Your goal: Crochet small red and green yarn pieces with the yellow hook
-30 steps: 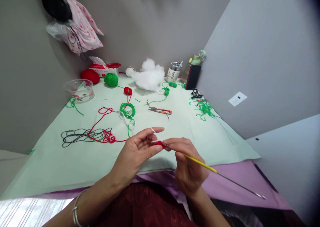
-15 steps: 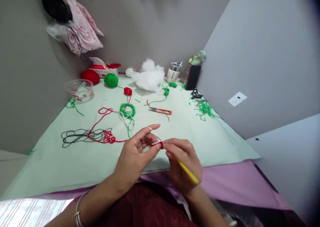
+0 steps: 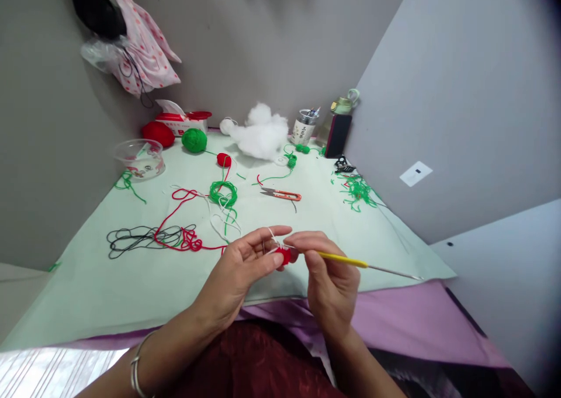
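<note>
As the left hand (image 3: 239,269) pinches a small red piece (image 3: 284,258) between thumb and fingers, white yarn (image 3: 280,245) crosses its extended index finger; at right, the right hand (image 3: 332,275) grips a yellow-handled hook (image 3: 342,259) pencil-fashion, above the counter (image 3: 175,293)'s front. Compared with half a second ago, the index finger lies flatter, more red shows, and the handle has swung from steep to nearly level.
</note>
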Tool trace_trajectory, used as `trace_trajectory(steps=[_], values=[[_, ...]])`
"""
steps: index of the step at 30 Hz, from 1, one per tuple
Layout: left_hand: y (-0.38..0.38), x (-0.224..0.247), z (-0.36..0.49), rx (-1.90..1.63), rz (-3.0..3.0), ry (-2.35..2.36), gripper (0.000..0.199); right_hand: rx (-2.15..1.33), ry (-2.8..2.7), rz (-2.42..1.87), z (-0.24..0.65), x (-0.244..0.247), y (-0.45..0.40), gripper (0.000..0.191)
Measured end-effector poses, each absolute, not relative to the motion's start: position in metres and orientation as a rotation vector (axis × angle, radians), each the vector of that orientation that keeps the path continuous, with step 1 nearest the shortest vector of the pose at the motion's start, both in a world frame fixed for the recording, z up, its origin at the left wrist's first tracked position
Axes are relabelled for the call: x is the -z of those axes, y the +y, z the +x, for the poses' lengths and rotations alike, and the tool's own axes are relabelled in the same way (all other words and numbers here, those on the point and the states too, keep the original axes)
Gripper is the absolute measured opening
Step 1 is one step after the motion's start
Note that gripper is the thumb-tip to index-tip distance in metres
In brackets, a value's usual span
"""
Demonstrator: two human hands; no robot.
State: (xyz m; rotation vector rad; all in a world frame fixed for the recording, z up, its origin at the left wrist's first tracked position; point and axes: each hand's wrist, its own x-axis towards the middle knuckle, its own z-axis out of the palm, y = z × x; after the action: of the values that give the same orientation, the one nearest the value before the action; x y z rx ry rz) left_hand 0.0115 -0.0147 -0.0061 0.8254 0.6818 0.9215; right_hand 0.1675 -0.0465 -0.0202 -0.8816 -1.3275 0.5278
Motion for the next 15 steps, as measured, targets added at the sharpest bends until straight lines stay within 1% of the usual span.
trace_trajectory(steps=[2,4,7,9,10,12,15], values=[[-0.016,0.007,0.013,-0.960,0.860,0.700,0.036,-0.529,-1.330,-0.891,0.166,0.022,-0.046,0.022],[-0.016,0.008,0.016,-0.996,0.847,0.707,0.038,-0.479,-1.365,-0.916,0.166,0.024,-0.046,0.025],[-0.017,0.009,0.020,-1.030,0.741,0.697,0.045,-0.203,-1.537,-0.960,0.165,0.030,-0.047,0.033],[-0.016,0.010,0.021,-0.990,0.661,0.671,0.046,0.002,-1.643,-0.953,0.165,0.034,-0.048,0.040],[-0.015,0.011,0.020,-0.944,0.623,0.649,0.046,0.045,-1.657,-0.945,0.166,0.034,-0.047,0.041],[-0.011,0.011,0.018,-0.859,0.559,0.607,0.045,-0.061,-1.582,-0.945,0.168,0.033,-0.046,0.034],[-0.006,0.009,0.013,-0.855,0.534,0.598,0.037,-0.404,-1.300,-0.906,0.170,0.026,-0.042,0.026]])
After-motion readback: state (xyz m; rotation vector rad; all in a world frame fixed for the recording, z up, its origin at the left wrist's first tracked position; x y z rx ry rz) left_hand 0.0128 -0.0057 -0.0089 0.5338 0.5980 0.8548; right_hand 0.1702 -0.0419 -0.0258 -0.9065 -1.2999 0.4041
